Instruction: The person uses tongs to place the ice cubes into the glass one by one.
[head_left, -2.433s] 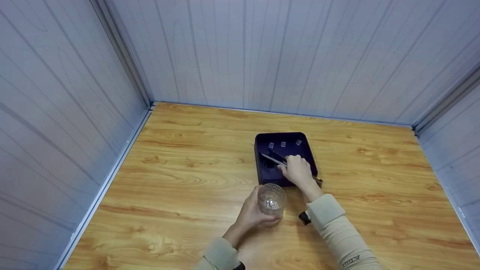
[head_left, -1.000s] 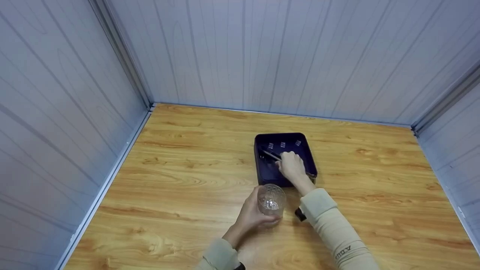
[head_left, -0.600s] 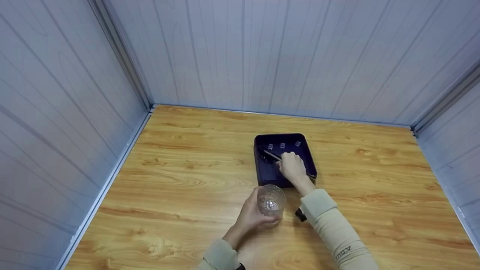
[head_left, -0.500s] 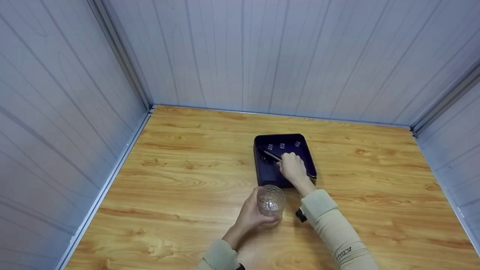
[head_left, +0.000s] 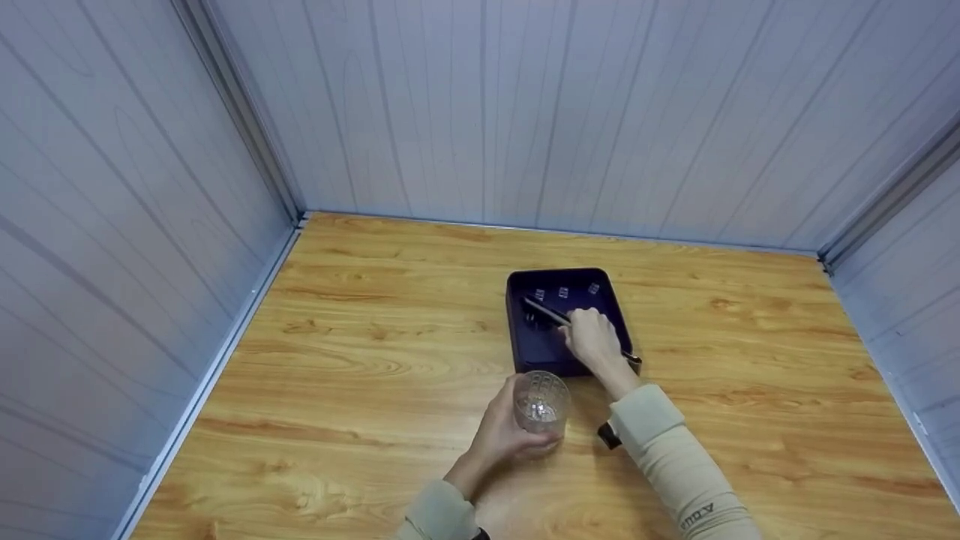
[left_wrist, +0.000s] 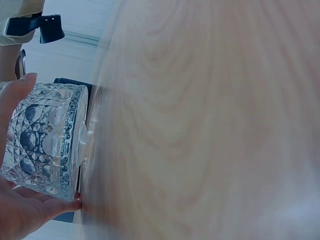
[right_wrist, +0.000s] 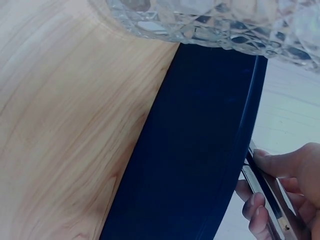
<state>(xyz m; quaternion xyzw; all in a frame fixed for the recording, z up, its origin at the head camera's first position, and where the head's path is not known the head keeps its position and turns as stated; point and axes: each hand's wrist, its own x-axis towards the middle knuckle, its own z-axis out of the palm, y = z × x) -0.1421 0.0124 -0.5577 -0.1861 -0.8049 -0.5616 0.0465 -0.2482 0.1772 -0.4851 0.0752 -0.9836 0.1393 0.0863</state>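
Observation:
My left hand (head_left: 499,427) grips a clear cut-glass tumbler (head_left: 541,409) by its side, thumb on the near side. The left wrist view shows the diamond-patterned wall of the tumbler (left_wrist: 42,142) close to the wood surface. My right hand (head_left: 592,341) holds metal tongs (head_left: 546,309), which slant down into a dark blue tray (head_left: 517,352). Fingers and thumb curl round the two arms of the tongs (right_wrist: 265,192) in the right wrist view. Three small clear pieces (head_left: 563,292) lie along the tray's far side. Whether the tips hold anything is too small to tell.
A wood-grain table (head_left: 375,337) surrounds the tray on all sides. Pale panelled walls (head_left: 450,112) stand at the back, left and right. The tumbler is just in front of the tray's near wall.
My right hand shifted slightly left, then moved back right over the last half second, with the tongs. The tongs' arms looked farther apart 2.4 seconds ago. My left hand and the tumbler stay nearly still.

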